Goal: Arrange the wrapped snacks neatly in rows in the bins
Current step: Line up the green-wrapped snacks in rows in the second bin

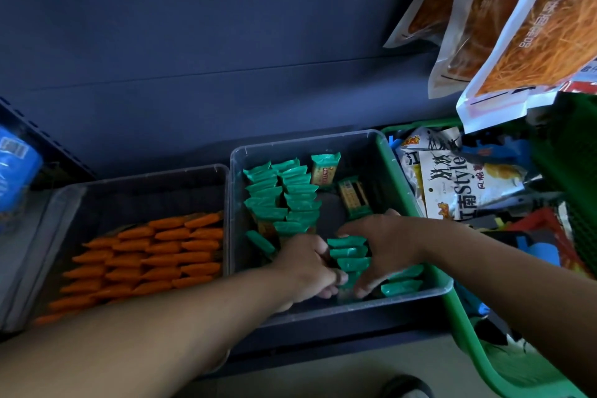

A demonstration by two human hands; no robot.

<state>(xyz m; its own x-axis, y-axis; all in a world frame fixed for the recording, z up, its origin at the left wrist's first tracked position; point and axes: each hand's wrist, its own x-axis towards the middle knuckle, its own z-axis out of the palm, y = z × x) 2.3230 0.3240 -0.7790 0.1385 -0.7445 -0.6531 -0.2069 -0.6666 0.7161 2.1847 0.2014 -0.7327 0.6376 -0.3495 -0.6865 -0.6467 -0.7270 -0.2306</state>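
Note:
Two clear bins sit side by side on a dark shelf. The left bin [64,200] holds orange wrapped snacks [155,255] in tidy rows. The right bin [237,203] holds green wrapped snacks: two standing rows [284,197] at its back left and a short stack [349,255] near the front. My left hand [307,265] and my right hand [384,242] both grip that short stack, one on each side. Two snacks [353,197] lie loose and flat at the bin's back. A few more green snacks [402,284] lie at the front right.
A green basket [452,304] at the right holds mixed snack bags [458,184]. Large bags with orange pictures [533,42] hang at the upper right. A blue package [16,168] sits at the far left. A dark blue panel rises behind the bins.

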